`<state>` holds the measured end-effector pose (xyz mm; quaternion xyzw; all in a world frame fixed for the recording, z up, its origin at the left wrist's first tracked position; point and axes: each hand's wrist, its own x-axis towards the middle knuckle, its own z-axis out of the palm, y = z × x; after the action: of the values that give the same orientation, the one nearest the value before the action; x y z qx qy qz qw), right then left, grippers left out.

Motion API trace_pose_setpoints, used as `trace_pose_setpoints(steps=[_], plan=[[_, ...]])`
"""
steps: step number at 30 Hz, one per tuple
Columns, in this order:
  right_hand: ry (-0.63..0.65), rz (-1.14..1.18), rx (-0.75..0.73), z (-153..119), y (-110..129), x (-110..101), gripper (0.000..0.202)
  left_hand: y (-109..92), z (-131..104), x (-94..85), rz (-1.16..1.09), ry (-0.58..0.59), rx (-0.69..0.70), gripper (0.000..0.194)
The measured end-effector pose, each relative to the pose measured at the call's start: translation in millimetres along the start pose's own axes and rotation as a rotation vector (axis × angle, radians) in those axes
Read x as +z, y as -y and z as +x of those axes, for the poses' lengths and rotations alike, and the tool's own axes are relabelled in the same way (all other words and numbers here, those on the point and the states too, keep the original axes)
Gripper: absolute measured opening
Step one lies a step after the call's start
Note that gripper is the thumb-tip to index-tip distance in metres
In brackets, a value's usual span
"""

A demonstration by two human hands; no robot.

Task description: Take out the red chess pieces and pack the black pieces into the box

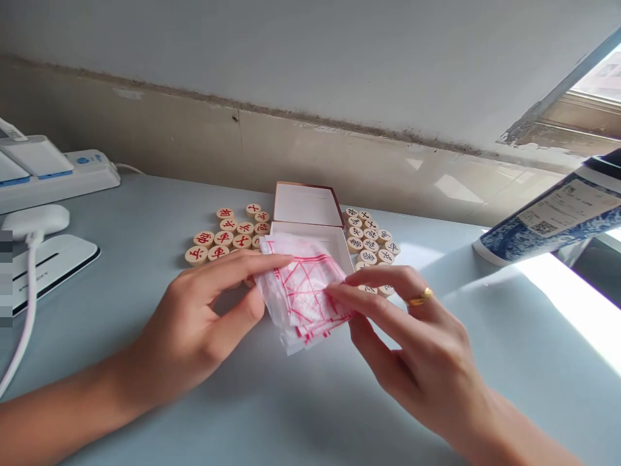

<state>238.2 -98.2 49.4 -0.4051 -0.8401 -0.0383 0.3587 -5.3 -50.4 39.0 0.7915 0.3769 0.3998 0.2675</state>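
Your left hand (201,317) pinches the left edge of the folded sheet (310,291) between thumb and forefinger; your right hand (422,343) pinches its right side, thumb tucked partly out of sight. The sheet, thin, whitish and red-lined, is held in front of the open box (306,203), covering much of its near half; you can't make out how many layers are folded. Your left fingers hide some red-marked discs (241,241), your right ones some black-marked discs (370,245). The picture's edge cuts off the power strip (92,169) at left and the patterned cup (557,207) at right, whose label is too small to read. The surface (233,414) is smooth grey-blue, washed out by sunlight at right. Behind it stands a wall (310,58), tiled below and scuffed along the seam, with part of a window (604,77) at upper right.
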Motion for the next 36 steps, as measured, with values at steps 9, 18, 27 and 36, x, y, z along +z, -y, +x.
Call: trace_pose_setpoints(steps=[9,18,27,36], plan=[[-0.019,-0.199,-0.014,-2,-21,7,0.026,11,1,8.0,0.301,0.171,0.136,0.037],[0.098,-0.036,0.134,0,-20,12,0.02,17,0,10.8,0.39,0.241,0.19,0.041],[0.166,0.031,0.184,-2,-20,12,0.027,16,-3,9.7,0.377,0.2,0.175,0.047],[0.205,-0.017,0.176,-1,-16,8,0.03,13,0,10.7,0.367,0.137,0.268,0.027]])
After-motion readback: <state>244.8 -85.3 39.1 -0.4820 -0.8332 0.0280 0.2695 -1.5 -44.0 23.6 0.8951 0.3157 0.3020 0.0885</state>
